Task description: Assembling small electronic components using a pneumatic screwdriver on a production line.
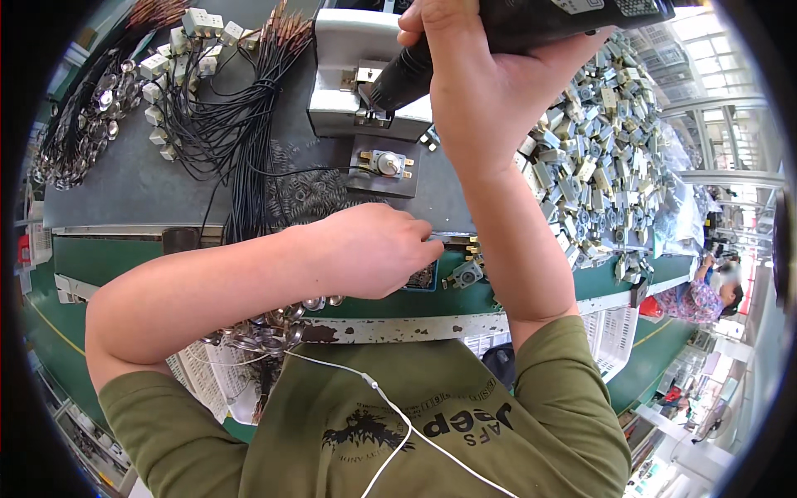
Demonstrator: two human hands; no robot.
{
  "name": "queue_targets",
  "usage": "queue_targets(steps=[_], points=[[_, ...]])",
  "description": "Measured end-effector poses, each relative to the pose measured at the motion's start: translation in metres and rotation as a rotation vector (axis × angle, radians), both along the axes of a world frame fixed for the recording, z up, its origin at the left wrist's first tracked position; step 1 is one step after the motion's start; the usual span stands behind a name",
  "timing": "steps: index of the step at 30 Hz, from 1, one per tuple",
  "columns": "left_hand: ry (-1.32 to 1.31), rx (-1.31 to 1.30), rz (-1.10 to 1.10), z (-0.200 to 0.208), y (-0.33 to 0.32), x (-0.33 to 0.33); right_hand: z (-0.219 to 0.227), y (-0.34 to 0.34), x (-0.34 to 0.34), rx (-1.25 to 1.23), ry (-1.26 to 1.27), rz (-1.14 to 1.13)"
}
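My right hand (490, 91) is wrapped round a black power screwdriver (531, 25) at the top. Its nose points down and left, against or just in front of a metal fitting (365, 91) on a whitish box-shaped device (353, 37). My left hand (374, 251) is low over the bench's near edge, fingers curled and tips together; anything between them is hidden. Partly under it sits a small blue tray (425, 279) of tiny dark parts. Beyond, a small switch-like part (388, 163) with brass terminals and a thin black wire rests on a dark block (398, 184).
Bundled black cables (237, 124) with white connectors (203, 25) lie at the left, beside shiny metal discs (106, 100). A large heap of small switch-like parts (594, 149) covers the right. One loose part (466, 274) lies near the edge. Another person (697, 299) sits far right.
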State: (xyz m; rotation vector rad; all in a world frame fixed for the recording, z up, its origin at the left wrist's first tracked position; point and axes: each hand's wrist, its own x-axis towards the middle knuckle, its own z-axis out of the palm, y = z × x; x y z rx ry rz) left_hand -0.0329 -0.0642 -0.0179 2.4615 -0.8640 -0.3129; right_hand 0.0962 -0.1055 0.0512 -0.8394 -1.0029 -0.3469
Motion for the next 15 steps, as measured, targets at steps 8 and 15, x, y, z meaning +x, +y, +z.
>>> queue_targets(steps=[8,15], points=[[-0.031,-0.048,0.017,0.003,0.003,-0.001,0.005,0.003,-0.016,-0.119,0.162,-0.067],[-0.077,-0.008,0.071,0.017,0.019,-0.002,0.014,0.002,0.023,-0.376,0.122,0.335]])
